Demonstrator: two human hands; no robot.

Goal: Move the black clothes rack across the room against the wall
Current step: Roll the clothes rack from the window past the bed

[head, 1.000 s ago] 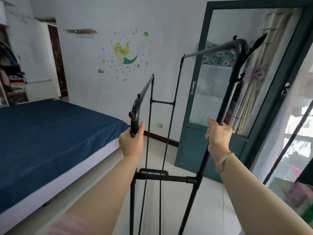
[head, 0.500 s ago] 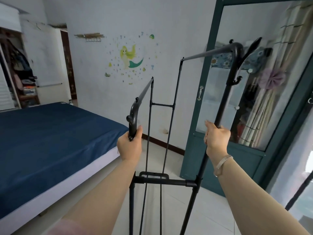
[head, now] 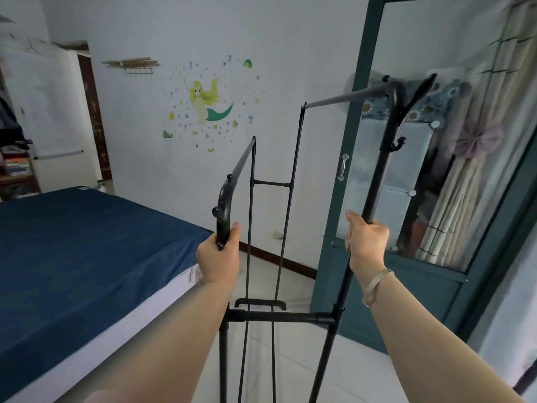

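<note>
The black clothes rack (head: 276, 316) stands right in front of me, a thin metal frame with two top rails at different heights and hooks at the near ends. My left hand (head: 218, 255) grips the near left post just under its curved hook. My right hand (head: 366, 238) grips the taller near right post, a bracelet on that wrist. The white wall (head: 284, 68) with a mermaid sticker lies beyond the rack's far end.
A bed (head: 87, 257) with a blue sheet fills the left side, close to the rack. A green-framed glass door (head: 406, 292) stands open on the right, with curtains behind it. A strip of pale tiled floor (head: 290, 365) runs between them. A doorway and shelves sit at far left.
The view has turned left and moved forward. The mermaid wall and the green door look closer, and the bright window at the right has slid out of view. Both hands keep their grip.
</note>
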